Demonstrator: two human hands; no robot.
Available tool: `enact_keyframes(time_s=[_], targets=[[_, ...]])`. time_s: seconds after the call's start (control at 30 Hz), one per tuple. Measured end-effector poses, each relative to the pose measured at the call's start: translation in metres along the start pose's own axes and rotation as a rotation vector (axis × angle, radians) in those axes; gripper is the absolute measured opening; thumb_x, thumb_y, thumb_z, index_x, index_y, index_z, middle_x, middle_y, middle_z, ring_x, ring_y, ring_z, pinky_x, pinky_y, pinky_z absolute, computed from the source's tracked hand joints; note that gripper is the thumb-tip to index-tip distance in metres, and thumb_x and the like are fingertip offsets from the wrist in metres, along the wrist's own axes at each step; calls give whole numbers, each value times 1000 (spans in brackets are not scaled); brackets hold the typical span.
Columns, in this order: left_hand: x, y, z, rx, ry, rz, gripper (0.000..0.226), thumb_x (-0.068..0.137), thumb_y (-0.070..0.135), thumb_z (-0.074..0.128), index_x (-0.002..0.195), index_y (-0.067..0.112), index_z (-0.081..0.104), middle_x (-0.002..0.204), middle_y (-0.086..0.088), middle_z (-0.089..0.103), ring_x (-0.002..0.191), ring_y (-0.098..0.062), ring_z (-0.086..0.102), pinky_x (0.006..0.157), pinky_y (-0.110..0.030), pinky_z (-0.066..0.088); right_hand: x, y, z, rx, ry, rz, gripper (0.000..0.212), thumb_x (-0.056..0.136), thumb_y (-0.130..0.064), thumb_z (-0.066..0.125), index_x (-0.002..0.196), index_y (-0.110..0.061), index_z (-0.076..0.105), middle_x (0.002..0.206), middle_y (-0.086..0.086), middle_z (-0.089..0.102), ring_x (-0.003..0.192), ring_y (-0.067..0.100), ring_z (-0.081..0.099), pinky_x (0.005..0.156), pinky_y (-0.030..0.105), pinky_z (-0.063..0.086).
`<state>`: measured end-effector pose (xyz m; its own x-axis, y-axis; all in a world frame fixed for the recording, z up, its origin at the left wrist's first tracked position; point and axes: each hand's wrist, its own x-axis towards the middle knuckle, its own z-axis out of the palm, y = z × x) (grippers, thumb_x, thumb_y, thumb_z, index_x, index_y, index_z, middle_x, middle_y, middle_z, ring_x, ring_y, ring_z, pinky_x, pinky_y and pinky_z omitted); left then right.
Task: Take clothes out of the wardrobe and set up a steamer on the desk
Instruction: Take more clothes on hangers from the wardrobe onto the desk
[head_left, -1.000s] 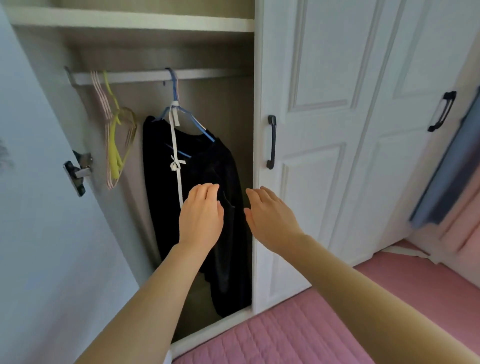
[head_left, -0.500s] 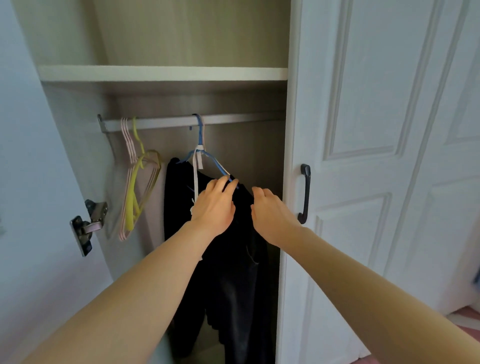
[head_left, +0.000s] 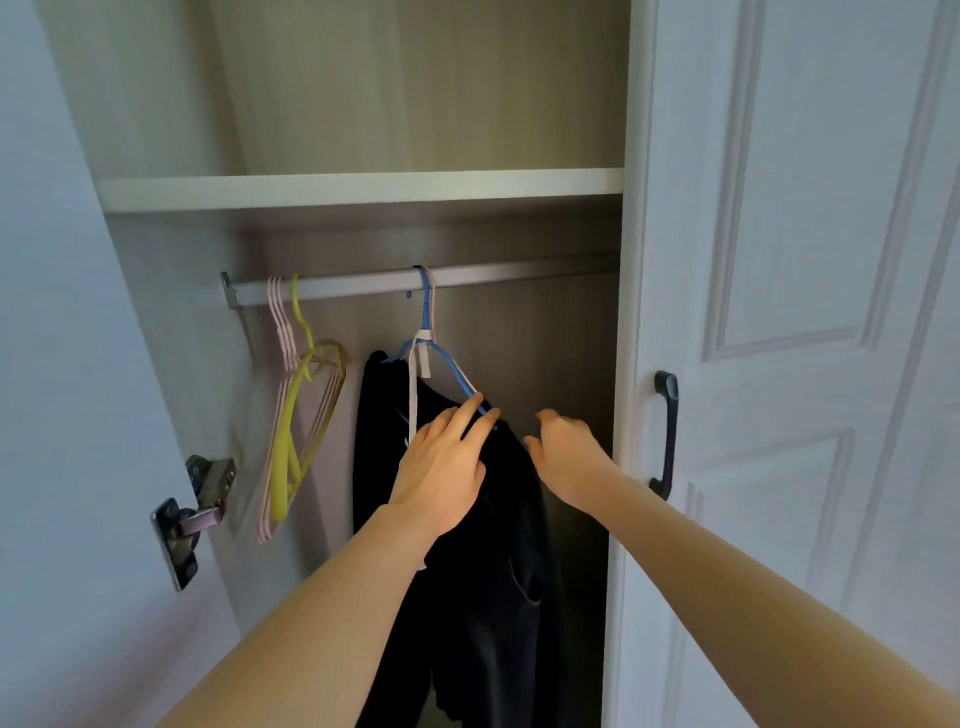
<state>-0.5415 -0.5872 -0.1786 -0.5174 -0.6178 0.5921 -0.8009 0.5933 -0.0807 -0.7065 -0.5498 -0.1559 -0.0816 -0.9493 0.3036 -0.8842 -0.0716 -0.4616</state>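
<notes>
The left hand (head_left: 441, 467) reaches into the wardrobe with straight, spread fingers, the fingertips (head_left: 480, 408) laid on the right arm of a blue wire hanger (head_left: 441, 358) without curling round it. Just beside it, the right hand (head_left: 566, 457) hangs loosely bent near the right shoulder of the black garment (head_left: 467, 571), gripping nothing; whether it touches the cloth cannot be told. The garment hangs from the blue hanger, whose hook sits at the middle of the silver metal rail (head_left: 337, 286), with a pale cloth strap (head_left: 414, 395) trailing down its front. At the rail's left end hang bare pink and yellow hangers (head_left: 306, 415). Above runs a white shelf (head_left: 363, 189). On the right stands a white panelled door (head_left: 805, 312) with a black handle (head_left: 667, 431); a metal hinge (head_left: 192, 514) shows on the left.
</notes>
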Motion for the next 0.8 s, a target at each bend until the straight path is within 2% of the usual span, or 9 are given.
enact_keyframes(time_s=[0.13, 0.23, 0.4, 0.5, 0.57, 0.63, 0.7, 0.73, 0.8], targets=[[-7, -10, -1, -98, 96, 7, 47, 94, 16, 42, 141, 15, 45, 151, -5, 36, 134, -22, 40, 109, -35, 33, 11, -10, 6, 135, -18, -5, 36, 99, -33, 43, 116, -3, 53, 100, 11, 62, 83, 17, 59, 70, 25, 46], [-3, -17, -8, -193, 145, -29, 53, 91, 27, 24, 127, 11, 60, 140, -6, 51, 129, -22, 47, 109, -35, 35, 20, -25, 9, 279, -45, 6, 41, 99, -38, 43, 111, -1, 57, 100, 13, 64, 90, 23, 61, 72, 26, 45], [3, -27, -16, -314, 240, -106, 23, 95, 15, 49, 101, 8, 70, 115, 2, 63, 105, -13, 58, 88, -26, 47, 33, -41, 20, 369, -143, 39, 48, 96, -44, 47, 125, -6, 55, 114, 10, 63, 101, 21, 60, 83, 28, 49], [7, -31, -17, -318, 278, -138, 12, 90, 14, 57, 84, 9, 67, 98, 4, 60, 89, -11, 58, 73, -28, 49, 37, -43, 23, 398, -185, 48, 52, 94, -43, 50, 133, -8, 50, 126, 8, 59, 113, 22, 56, 91, 27, 46], [12, -31, -19, -318, 271, -209, 9, 86, 15, 62, 78, 10, 65, 96, 6, 55, 82, -11, 58, 68, -29, 49, 40, -43, 22, 406, -177, 51, 51, 95, -38, 52, 136, -8, 47, 129, 9, 57, 117, 22, 54, 94, 28, 44], [19, -29, -21, -347, 239, -347, 11, 84, 17, 64, 77, 9, 65, 97, 6, 50, 79, -13, 58, 65, -29, 48, 43, -42, 20, 424, -160, 57, 46, 95, -29, 52, 136, -9, 46, 130, 9, 57, 116, 23, 55, 93, 28, 44], [30, -29, -24, -367, 201, -461, 11, 84, 19, 65, 81, 8, 64, 101, 3, 48, 82, -17, 59, 65, -30, 48, 47, -42, 18, 414, -137, 59, 37, 96, -22, 48, 130, -11, 50, 124, 11, 59, 107, 25, 59, 84, 28, 47], [35, -28, -26, -357, 179, -479, 14, 83, 20, 66, 90, 9, 62, 104, 1, 48, 86, -20, 59, 67, -32, 49, 49, -42, 18, 403, -123, 65, 33, 95, -19, 46, 127, -12, 51, 120, 13, 60, 102, 27, 60, 79, 29, 48], [46, -32, -29, -334, 113, -488, 41, 81, 21, 70, 116, 14, 51, 116, -2, 49, 98, -24, 57, 74, -37, 50, 54, -44, 18, 409, -90, 90, 31, 94, -14, 43, 123, -11, 52, 117, 17, 58, 99, 30, 59, 74, 29, 46]])
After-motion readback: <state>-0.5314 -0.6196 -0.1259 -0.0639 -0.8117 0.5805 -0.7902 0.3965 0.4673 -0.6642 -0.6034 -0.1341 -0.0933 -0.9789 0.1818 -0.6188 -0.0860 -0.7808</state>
